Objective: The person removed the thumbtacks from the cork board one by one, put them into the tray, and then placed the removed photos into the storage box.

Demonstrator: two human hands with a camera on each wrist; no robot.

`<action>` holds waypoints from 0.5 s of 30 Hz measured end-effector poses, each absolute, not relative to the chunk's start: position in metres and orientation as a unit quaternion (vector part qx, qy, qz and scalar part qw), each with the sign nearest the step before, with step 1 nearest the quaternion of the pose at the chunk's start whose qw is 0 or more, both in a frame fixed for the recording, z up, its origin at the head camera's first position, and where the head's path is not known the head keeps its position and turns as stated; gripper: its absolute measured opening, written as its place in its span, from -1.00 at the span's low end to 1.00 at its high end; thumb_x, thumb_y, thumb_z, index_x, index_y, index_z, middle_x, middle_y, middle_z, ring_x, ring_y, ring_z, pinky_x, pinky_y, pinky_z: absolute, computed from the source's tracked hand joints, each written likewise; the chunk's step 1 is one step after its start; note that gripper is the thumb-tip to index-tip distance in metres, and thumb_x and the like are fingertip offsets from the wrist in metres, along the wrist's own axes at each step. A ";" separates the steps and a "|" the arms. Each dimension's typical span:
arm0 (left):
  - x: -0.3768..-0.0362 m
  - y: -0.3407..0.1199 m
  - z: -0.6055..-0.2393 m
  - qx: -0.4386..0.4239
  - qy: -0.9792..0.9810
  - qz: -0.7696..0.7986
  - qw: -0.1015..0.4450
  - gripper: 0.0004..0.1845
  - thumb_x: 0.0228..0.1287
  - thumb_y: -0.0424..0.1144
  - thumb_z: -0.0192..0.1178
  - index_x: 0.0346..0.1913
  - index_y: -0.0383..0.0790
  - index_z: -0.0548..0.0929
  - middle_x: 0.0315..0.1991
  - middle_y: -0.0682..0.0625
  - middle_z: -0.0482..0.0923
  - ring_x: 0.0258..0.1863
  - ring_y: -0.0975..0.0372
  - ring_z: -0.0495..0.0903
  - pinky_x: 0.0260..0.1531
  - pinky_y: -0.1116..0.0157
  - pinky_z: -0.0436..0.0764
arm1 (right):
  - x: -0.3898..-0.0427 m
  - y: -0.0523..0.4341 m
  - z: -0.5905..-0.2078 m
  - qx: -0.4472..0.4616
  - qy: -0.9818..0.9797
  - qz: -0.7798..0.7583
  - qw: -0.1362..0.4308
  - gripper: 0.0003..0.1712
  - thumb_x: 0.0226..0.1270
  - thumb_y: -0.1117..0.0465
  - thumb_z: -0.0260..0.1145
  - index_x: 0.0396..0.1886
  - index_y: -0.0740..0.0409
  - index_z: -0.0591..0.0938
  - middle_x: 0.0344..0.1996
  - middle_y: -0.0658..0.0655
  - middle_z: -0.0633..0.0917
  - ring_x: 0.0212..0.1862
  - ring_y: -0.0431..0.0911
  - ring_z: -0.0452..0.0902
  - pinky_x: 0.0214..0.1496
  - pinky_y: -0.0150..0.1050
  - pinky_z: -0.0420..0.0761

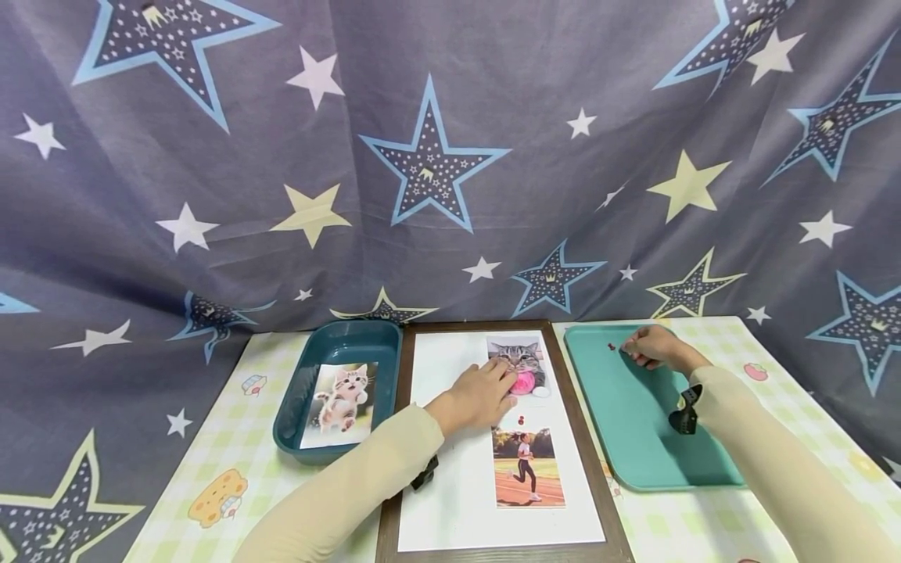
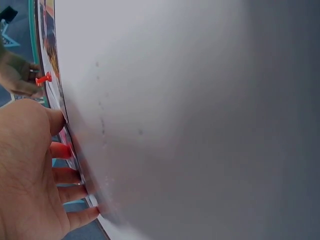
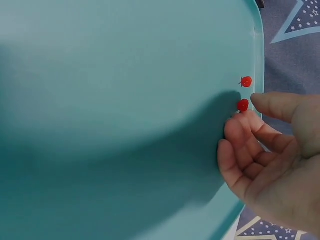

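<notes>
My left hand [image 1: 480, 393] rests on a photo of a tabby cat with a pink yarn ball [image 1: 522, 381], on a white board [image 1: 443, 485]. In the left wrist view, the left hand's fingers [image 2: 67, 175] lie spread against the photo's edge. A red push pin [image 1: 522, 420] stands at the top of a photo of a runner [image 1: 528, 477] below. My right hand [image 1: 656, 349] is at the far side of a green tray [image 1: 633, 422]. Its thumb and index fingertip are close around a red push pin [image 3: 243, 105], with a gap at the thumb. Another red push pin [image 3: 246, 81] lies beside it.
Left of the board stands a dark teal bin [image 1: 287, 430] holding a kitten photo [image 1: 341, 407]. A brown frame [image 1: 563, 367] borders the board. Beneath everything is a checked tablecloth [image 1: 190, 438]. A grey curtain with stars [image 1: 549, 195] hangs behind the table.
</notes>
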State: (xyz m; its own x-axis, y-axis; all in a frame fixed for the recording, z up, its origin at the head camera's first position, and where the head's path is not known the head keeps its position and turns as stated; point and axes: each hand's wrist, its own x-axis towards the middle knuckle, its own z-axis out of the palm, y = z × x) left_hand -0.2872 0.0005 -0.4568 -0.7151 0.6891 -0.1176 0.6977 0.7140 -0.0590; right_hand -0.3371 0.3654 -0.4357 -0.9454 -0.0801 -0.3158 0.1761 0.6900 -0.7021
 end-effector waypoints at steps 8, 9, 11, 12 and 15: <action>-0.285 0.000 -0.454 0.377 0.924 -0.050 0.033 -0.42 0.65 0.06 -0.22 0.54 -0.12 0.28 0.53 -0.14 0.25 0.55 0.00 0.25 0.44 -0.03 0.41 | -0.338 0.365 -0.429 0.025 0.904 -0.389 0.174 -0.60 0.58 0.22 0.08 0.13 0.51 0.52 -0.54 -0.03 0.58 -0.42 -0.17 0.53 -0.32 -0.22 0.62; -0.285 0.000 -0.454 0.376 0.924 -0.051 0.033 -0.42 0.65 0.06 -0.22 0.54 -0.12 0.28 0.53 -0.14 0.25 0.55 0.00 0.25 0.44 -0.03 0.41 | -0.337 0.365 -0.428 0.025 0.904 -0.389 0.175 -0.58 0.58 0.21 0.07 0.16 0.52 0.51 -0.54 -0.04 0.58 -0.43 -0.17 0.53 -0.32 -0.21 0.62; -0.285 0.000 -0.454 0.376 0.925 -0.052 0.033 -0.42 0.65 0.06 -0.22 0.55 -0.12 0.28 0.54 -0.14 0.25 0.55 0.00 0.25 0.44 -0.03 0.41 | -0.337 0.365 -0.427 0.023 0.904 -0.389 0.178 -0.56 0.59 0.21 0.07 0.19 0.53 0.50 -0.54 -0.04 0.58 -0.42 -0.17 0.54 -0.31 -0.21 0.63; -0.286 0.000 -0.454 0.375 0.925 -0.052 0.034 -0.42 0.65 0.07 -0.22 0.55 -0.12 0.27 0.54 -0.14 0.24 0.55 0.00 0.24 0.44 -0.03 0.40 | -0.337 0.365 -0.427 0.024 0.903 -0.390 0.179 -0.55 0.59 0.21 0.06 0.21 0.53 0.49 -0.54 -0.04 0.58 -0.42 -0.17 0.54 -0.31 -0.21 0.63; -0.285 0.000 -0.455 0.374 0.925 -0.055 0.036 -0.42 0.65 0.07 -0.23 0.55 -0.11 0.26 0.55 -0.14 0.23 0.55 0.00 0.23 0.45 -0.03 0.40 | -0.336 0.365 -0.427 0.023 0.902 -0.391 0.179 -0.55 0.58 0.21 0.07 0.19 0.53 0.50 -0.54 -0.04 0.59 -0.42 -0.16 0.56 -0.31 -0.20 0.64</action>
